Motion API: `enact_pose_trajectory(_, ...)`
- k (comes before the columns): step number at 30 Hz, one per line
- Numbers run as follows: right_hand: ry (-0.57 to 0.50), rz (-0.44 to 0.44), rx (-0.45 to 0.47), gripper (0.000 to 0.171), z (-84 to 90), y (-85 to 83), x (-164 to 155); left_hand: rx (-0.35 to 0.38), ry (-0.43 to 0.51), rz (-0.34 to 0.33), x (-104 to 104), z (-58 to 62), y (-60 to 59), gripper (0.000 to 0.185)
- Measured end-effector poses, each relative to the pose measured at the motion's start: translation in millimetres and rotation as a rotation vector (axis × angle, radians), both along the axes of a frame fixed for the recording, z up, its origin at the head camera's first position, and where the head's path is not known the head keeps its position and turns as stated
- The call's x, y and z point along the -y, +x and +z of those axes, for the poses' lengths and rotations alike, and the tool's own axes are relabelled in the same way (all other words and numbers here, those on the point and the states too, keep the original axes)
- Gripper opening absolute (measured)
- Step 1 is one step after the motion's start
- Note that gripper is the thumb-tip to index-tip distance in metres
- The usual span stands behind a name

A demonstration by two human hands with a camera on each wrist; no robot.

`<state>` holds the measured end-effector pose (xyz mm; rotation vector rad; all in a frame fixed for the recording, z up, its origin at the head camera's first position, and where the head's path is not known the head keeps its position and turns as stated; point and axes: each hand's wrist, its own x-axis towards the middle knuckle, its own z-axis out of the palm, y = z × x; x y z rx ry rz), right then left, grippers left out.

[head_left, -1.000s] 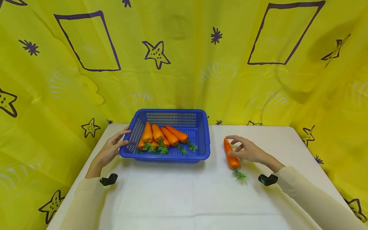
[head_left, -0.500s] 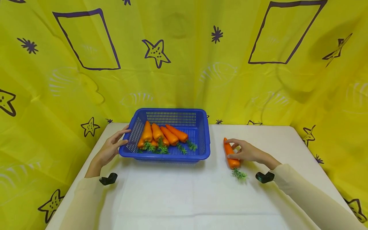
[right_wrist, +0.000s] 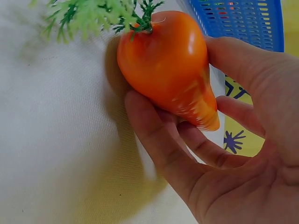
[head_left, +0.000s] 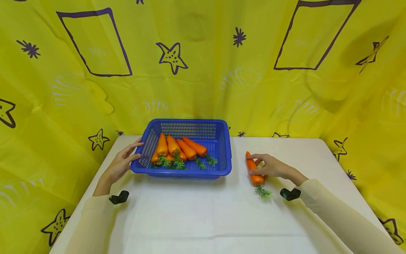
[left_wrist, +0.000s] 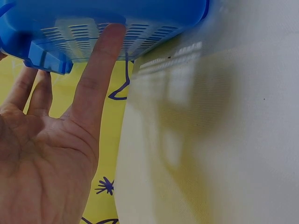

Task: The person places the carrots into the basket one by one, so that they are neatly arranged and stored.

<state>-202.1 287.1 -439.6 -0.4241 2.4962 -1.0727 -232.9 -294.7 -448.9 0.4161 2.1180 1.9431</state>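
A carrot is gripped by the curled fingers of the right hand on the white table, right of the blue basket. Its long axis runs front to back, tip pointed away, green leaves nearest the person. The basket's left wall is touched by the straight-fingered left hand.
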Motion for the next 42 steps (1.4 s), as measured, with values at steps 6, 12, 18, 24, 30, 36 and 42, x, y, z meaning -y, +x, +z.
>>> enact_pose_trajectory(6,0.001,-0.01,0.009,0.07,0.5,0.1,0,-0.006,-0.008,-0.001,0,0.7,0.5,0.053)
enact_pose_trajectory(12,0.001,-0.009,0.026,0.071,-0.5,-0.7,0,0.005,-0.013,0.008,-1,1.1,0.8,0.053)
enact_pose_trajectory(18,0.029,-0.002,0.01,0.071,2.2,-2.3,1,0.0,-0.017,0.01,-1,3.0,1.1,0.054)
enact_pose_trajectory(24,-0.001,0.012,0.051,0.069,5.0,-2.9,1,0.001,0.009,0.0,-1,1.4,0.7,0.053)
enact_pose_trajectory(30,-0.039,0.036,0.054,0.071,13.8,-4.4,-1,0.005,0.025,-0.001,-1,0.2,0.9,0.052)
enact_pose_trajectory(36,-0.067,0.039,0.038,0.072,31.3,-5.5,-6,0.01,0.016,0.004,-2,0.4,0.5,0.053)
enact_pose_trajectory(42,-0.064,0.029,-0.033,0.074,57.8,-6.4,-13,0.017,0.012,0.006,-2,0.9,1.4,0.053)
